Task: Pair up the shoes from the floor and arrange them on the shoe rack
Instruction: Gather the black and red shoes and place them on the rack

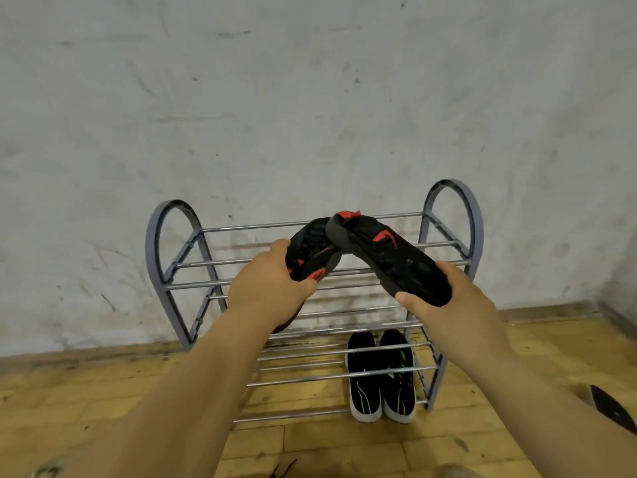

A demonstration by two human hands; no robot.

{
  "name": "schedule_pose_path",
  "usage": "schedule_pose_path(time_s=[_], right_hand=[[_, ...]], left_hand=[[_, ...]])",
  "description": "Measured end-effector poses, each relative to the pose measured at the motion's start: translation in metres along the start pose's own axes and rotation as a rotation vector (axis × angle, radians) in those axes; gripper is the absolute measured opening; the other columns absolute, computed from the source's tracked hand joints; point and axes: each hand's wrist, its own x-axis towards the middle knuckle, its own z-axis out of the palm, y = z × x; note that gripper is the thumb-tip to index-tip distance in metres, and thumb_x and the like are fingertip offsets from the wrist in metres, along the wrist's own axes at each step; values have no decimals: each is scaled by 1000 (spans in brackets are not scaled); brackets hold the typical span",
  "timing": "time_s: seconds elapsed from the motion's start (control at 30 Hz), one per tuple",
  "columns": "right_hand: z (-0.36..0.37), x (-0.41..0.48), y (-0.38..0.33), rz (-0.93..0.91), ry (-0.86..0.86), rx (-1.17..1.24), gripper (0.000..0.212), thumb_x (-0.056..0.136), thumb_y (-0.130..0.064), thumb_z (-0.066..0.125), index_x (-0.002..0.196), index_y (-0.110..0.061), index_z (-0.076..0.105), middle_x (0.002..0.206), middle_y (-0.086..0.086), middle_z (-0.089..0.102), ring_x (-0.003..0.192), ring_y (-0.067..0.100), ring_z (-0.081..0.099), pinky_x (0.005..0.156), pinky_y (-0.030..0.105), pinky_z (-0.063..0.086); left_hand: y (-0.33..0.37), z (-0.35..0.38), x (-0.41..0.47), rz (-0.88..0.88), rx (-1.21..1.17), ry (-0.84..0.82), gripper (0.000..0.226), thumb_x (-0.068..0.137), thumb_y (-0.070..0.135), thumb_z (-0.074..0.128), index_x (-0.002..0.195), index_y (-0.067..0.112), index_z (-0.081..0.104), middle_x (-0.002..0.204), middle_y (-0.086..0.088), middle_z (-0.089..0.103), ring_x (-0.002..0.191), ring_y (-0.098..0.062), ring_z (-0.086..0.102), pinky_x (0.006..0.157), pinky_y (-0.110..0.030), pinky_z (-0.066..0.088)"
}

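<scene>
The left hand (269, 288) is curled around one black shoe with red trim, the left-hand shoe (312, 250), gripping it about the middle. The right hand (448, 305) pinches a matching shoe, the right-hand shoe (396, 260), at its low end, thumb in front and fingers wrapped over the top.

Both shoes are held in the air over the top shelf of the shoe rack (448, 201), about midway between its two arched ends. Their high ends touch and cross, so together they make an upside-down V. The left-hand shoe's long axis slopes from the peak down toward the rack's left front corner. The right-hand shoe's slopes from the peak down toward the right front corner. A red tab shows at the peak, on the right-hand shoe's raised end. Which end is toe or heel on the left-hand shoe I cannot tell.

The rack is grey, with shelves of thin metal bars. On its bottom shelf, at the right end, a pair of black sneakers (365, 388) with white soles stands side by side, touching, lengthwise front to back.

The rack stands on a yellowish tiled floor (103, 391), its back against a scuffed white wall (310, 98). A dark object (613, 412) lies on the floor at the right edge, well apart from the rack.
</scene>
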Motion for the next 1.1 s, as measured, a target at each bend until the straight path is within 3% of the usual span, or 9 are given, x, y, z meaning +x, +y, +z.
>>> schedule_pose_path(time_s=[0.13, 0.27, 0.37, 0.47, 0.67, 0.77, 0.87, 0.93, 1.1], right_hand=[[10, 7, 4, 6, -5, 9, 54, 85, -64, 72, 130, -47, 46, 98, -32, 52, 83, -4, 53, 64, 21, 41], [16, 10, 6, 19, 4, 12, 59, 84, -63, 74, 133, -42, 48, 98, -31, 53, 84, -2, 53, 63, 20, 41], [16, 10, 8, 34, -5, 15, 64, 81, -61, 77, 135, -39, 49, 105, -22, 59, 91, 8, 59, 63, 22, 42], [17, 10, 12, 55, -31, 28, 74, 76, -57, 83, 139, -35, 50, 117, -11, 63, 99, 14, 61, 64, 21, 42], [11, 8, 7, 116, -97, 148, 62, 77, -44, 89, 122, -42, 47, 106, -15, 60, 93, 12, 61, 64, 25, 46], [8, 2, 7, 139, -126, 229, 59, 76, -39, 91, 122, -38, 54, 106, -16, 62, 93, 9, 63, 64, 26, 49], [6, -5, 2, 147, -100, 316, 61, 76, -33, 92, 122, -38, 53, 104, -18, 60, 91, 8, 61, 67, 28, 49], [4, -10, -3, 123, -57, 324, 65, 75, -32, 92, 126, -40, 53, 108, -17, 61, 96, 11, 62, 77, 34, 53], [0, -18, -14, 78, 32, 253, 88, 73, -36, 92, 150, -33, 48, 117, -13, 58, 109, 16, 58, 93, 37, 51]], left_hand=[[-4, 3, 3, 15, 39, -25, 64, 81, 67, 65, 135, 35, 51, 115, 6, 67, 98, -22, 65, 82, -44, 59], [-13, -4, -4, -12, 116, -158, 98, 68, 75, 71, 151, 38, 32, 136, 3, 53, 119, -29, 57, 96, -48, 54], [-23, -12, -13, -143, 2, -215, 102, 63, 72, 80, 146, 39, 31, 126, 0, 42, 107, -29, 57, 88, -42, 53], [-33, -16, -20, -228, -270, -201, 96, 59, 65, 89, 136, 29, 43, 122, 3, 56, 99, -20, 64, 76, -32, 55], [-43, -20, -30, -274, -765, 3, 73, 70, 29, 96, 128, 28, 52, 113, 9, 64, 97, -9, 64, 71, -21, 49], [-47, -28, -29, -308, -921, 146, 73, 70, 21, 95, 127, 32, 50, 115, 12, 60, 109, -15, 64, 90, -32, 53], [-47, -43, -28, -296, -962, 214, 88, 58, 39, 98, 131, 43, 50, 128, 11, 59, 119, -21, 63, 102, -46, 55], [-48, -54, -30, -259, -984, 253, 87, 55, 41, 96, 128, 51, 50, 136, 6, 58, 119, -22, 64, 98, -51, 58], [-52, -77, -30, -140, -1119, 311, 74, 85, 4, 82, 142, 36, 47, 129, 6, 59, 112, -17, 69, 92, -46, 61]])
